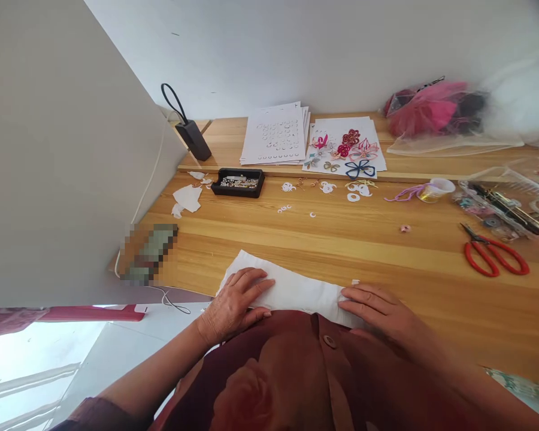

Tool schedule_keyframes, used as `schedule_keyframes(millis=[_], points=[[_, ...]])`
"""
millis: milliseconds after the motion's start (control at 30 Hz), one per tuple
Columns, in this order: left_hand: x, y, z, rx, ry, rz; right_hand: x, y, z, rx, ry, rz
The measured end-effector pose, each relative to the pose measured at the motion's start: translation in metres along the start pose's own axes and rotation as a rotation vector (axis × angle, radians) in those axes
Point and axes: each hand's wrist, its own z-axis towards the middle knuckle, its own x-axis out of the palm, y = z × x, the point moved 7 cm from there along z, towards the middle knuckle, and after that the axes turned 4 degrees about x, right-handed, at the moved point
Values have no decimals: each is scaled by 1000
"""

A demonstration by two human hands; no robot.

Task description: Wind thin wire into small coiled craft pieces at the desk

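Observation:
A long folded strip of white paper or thin cloth (303, 288) lies along the near edge of the wooden table, against my body; its exact material is unclear. My left hand (238, 299) rests on the strip's left part, fingers stretched out and the thumb apart at the near edge. On the right end lies my right hand (377, 306), its fingers flat and pointing left. Its thumb is mostly hidden low by my shirt. A tiny white scrap (355, 282) sits just beyond the right fingers.
Red-handled scissors (494, 250) lie to the right, beside a clear bag of tools (507, 206) and a thread spool (435, 190). Further back are a black bead tray (238, 183), white paper rings (327, 187), printed sheets (272, 134) and wire flowers (360, 169). A pixelated phone-like object (155, 248) lies left.

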Motion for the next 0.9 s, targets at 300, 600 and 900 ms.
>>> schedule_keyframes(millis=[300, 600, 900], points=[[17, -11, 1, -120, 34, 229, -7, -17, 1, 49, 50, 33], [21, -18, 2, -169, 33, 254, -15, -19, 2, 71, 69, 64], [21, -11, 4, -164, 32, 266, -9, -27, 9, 40, 53, 23]])
